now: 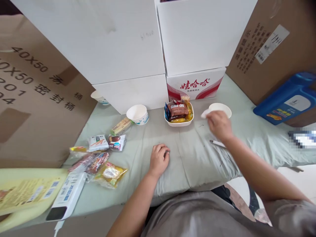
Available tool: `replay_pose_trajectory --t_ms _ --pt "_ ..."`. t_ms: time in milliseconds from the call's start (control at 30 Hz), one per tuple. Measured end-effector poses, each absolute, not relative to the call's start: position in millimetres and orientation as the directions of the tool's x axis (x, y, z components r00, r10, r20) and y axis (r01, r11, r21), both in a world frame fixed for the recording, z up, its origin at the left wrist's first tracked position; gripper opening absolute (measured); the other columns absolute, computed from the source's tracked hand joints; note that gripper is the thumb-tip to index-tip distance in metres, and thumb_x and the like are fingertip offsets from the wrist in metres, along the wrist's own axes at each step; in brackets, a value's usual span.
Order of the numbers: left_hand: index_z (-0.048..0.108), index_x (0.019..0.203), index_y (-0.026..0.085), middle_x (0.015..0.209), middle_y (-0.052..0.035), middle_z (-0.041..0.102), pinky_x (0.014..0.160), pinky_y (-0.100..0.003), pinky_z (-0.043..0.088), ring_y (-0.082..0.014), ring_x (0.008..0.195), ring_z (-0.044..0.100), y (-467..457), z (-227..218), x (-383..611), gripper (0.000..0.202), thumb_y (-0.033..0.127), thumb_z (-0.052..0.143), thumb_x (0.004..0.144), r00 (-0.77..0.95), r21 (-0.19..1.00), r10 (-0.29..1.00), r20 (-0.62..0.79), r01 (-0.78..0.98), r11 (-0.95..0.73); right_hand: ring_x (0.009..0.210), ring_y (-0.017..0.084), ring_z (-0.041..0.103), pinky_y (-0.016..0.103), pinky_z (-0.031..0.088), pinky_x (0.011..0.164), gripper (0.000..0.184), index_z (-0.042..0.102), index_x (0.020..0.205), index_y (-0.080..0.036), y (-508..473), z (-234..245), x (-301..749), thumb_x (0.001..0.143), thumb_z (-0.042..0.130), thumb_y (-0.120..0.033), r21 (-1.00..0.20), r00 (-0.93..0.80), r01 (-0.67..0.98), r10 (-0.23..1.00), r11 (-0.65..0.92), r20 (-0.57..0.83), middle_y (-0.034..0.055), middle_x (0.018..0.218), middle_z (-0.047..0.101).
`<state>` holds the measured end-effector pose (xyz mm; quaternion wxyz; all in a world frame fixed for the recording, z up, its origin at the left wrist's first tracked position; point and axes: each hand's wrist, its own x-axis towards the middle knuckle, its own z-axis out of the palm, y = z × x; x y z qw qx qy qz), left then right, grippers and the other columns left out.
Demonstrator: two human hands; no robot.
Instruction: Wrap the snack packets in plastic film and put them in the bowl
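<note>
My right hand (219,126) is closed in a pinch on a small white piece (204,114) that looks like tissue. It hangs over the near side of a white bowl (223,107), hiding part of it. Under my right wrist lies a slim white stick-like object (217,143). My left hand (159,159) rests on the green cloth (182,154), its fingers curled in and no object visible in them. Between and beyond both hands stands a white bowl (180,124) filled with wrapped snacks (179,109).
Loose packaged snacks (108,172) lie at left, near a paper bowl (138,114) and a white device (67,194). A yellow bottle (27,194) lies at front left. White boxes (128,42) close off the back; cardboard boxes (32,85) flank the sides. A blue bottle (286,98) is at right.
</note>
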<state>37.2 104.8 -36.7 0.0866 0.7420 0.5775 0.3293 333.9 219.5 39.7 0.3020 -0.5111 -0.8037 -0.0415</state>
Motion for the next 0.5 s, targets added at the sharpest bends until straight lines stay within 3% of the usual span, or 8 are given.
replay_pose_trajectory --t_ms 67,133,167,233,367,500 --pt "0.065 0.088 0.020 0.100 -0.0069 0.061 0.089 -0.040 0.048 -0.0231 0.099 0.053 105 -35 39 0.016 0.011 0.054 0.081 0.127 0.498 0.919 0.374 0.808 -0.314 0.107 0.031 0.051 0.046 0.041 0.092 0.027 0.069 0.101 -0.014 253 56 356 0.089 0.046 -0.022 -0.215 -0.109 0.952 0.897 0.219 0.429 0.0164 0.106 0.062" --pt "0.064 0.088 0.020 0.100 -0.0066 0.061 0.088 -0.040 0.048 -0.0230 0.098 0.053 106 -33 40 0.016 0.010 0.055 0.080 0.132 0.494 0.923 0.363 0.812 -0.311 0.103 0.029 0.055 0.040 0.043 0.088 0.026 0.070 0.103 -0.019 283 63 369 0.084 0.053 -0.022 -0.133 -0.011 0.991 0.999 0.016 0.039 0.0128 0.107 0.064" --pt "0.064 0.088 0.020 0.100 -0.0065 0.061 0.088 -0.040 0.048 -0.0228 0.098 0.053 106 -33 40 0.016 0.010 0.055 0.080 0.135 0.493 0.924 0.358 0.813 -0.310 0.098 0.027 0.058 0.037 0.044 0.084 0.026 0.071 0.102 -0.021 296 63 371 0.081 0.057 -0.021 -0.101 0.002 0.995 0.987 -0.018 -0.159 0.0104 0.105 0.065" --pt "0.064 0.088 0.020 0.100 -0.0064 0.061 0.088 -0.039 0.048 -0.0225 0.098 0.053 106 -32 40 0.015 0.010 0.055 0.080 0.140 0.491 0.925 0.354 0.813 -0.312 0.086 0.023 0.062 0.033 0.045 0.077 0.025 0.072 0.098 -0.022 316 58 372 0.075 0.063 -0.019 -0.091 -0.030 0.996 0.920 -0.006 -0.391 0.0072 0.096 0.068" --pt "0.065 0.089 0.020 0.101 -0.0061 0.062 0.089 -0.039 0.049 -0.0213 0.098 0.054 102 -33 43 0.015 0.012 0.056 0.081 0.140 0.487 0.928 0.345 0.818 -0.305 0.076 0.020 0.062 0.033 0.042 0.073 0.018 0.073 0.089 -0.011 334 42 370 0.073 0.066 -0.018 -0.112 -0.075 0.993 0.884 0.025 -0.461 0.0122 0.086 0.069" --pt "0.064 0.097 0.021 0.104 -0.0055 0.064 0.091 -0.036 0.050 -0.0198 0.100 0.058 103 -25 32 0.016 0.017 0.057 0.083 0.128 0.431 0.939 0.319 0.863 -0.264 0.069 0.017 0.061 0.033 0.042 0.071 0.017 0.073 0.087 -0.007 337 34 374 0.077 0.063 -0.015 -0.175 -0.129 0.983 0.895 0.059 -0.427 0.0147 0.082 0.069"
